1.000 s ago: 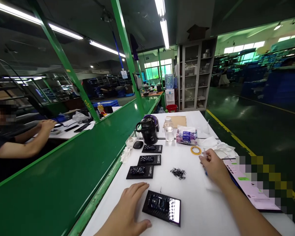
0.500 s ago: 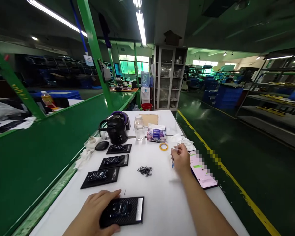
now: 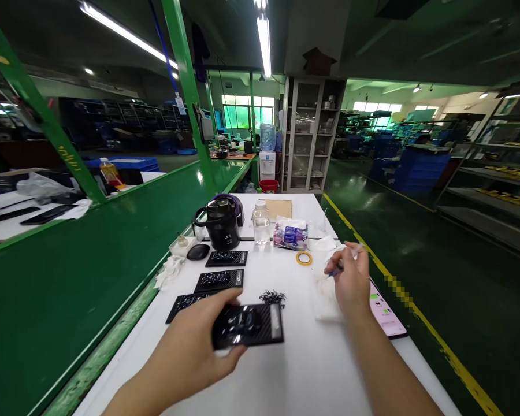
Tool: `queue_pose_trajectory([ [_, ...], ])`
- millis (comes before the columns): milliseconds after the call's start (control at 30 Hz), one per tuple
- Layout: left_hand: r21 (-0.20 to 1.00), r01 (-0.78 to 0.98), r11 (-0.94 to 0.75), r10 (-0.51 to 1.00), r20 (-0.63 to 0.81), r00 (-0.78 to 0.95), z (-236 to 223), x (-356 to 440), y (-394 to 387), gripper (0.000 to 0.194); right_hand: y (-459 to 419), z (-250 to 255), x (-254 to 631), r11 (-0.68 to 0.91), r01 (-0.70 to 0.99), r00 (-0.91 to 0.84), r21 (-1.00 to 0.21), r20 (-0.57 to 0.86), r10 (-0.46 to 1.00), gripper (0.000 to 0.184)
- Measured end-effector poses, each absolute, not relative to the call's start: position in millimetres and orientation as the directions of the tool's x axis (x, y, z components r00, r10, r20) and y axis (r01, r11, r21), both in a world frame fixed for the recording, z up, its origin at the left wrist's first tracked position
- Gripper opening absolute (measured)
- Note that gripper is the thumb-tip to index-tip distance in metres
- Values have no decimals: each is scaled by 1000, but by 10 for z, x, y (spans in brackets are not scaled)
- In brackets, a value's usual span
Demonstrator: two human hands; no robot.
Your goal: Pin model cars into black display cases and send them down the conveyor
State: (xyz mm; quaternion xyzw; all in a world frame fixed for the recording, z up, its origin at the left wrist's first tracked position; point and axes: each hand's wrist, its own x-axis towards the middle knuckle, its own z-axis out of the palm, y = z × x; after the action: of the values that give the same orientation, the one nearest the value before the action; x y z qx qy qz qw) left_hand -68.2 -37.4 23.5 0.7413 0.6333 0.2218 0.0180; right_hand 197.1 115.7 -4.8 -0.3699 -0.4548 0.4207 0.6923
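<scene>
carbon-patterned plate (image 3: 248, 325) now lifted off table (image 3: 294, 375) | left hand (image 3: 195, 335): gripping its left end, thumb nearside | right hand (image 3: 351, 274): pinching blue-tipped tool (image 3: 331, 273)

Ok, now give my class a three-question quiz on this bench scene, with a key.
1. Which hand grips a black panel?
2. True or false: the yellow tape ring lies on the white table.
3. How many other black panels lie on that table: a) two, b) three, c) five?

Key: 1. The left hand. 2. True. 3. b.
</scene>
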Motion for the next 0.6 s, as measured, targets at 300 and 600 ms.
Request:
queue_pose_trajectory([
  [300, 350, 835, -425, 877, 388, 284, 23, -40, 191, 73, 623, 363, 1905, -41, -783, -312, -621, 335, 889, 65],
  [600, 380, 766, -518, 821, 473, 321, -79, -48, 113, 75, 580, 244, 1755, -130, -782, -415, -610, 353, 839, 73],
])
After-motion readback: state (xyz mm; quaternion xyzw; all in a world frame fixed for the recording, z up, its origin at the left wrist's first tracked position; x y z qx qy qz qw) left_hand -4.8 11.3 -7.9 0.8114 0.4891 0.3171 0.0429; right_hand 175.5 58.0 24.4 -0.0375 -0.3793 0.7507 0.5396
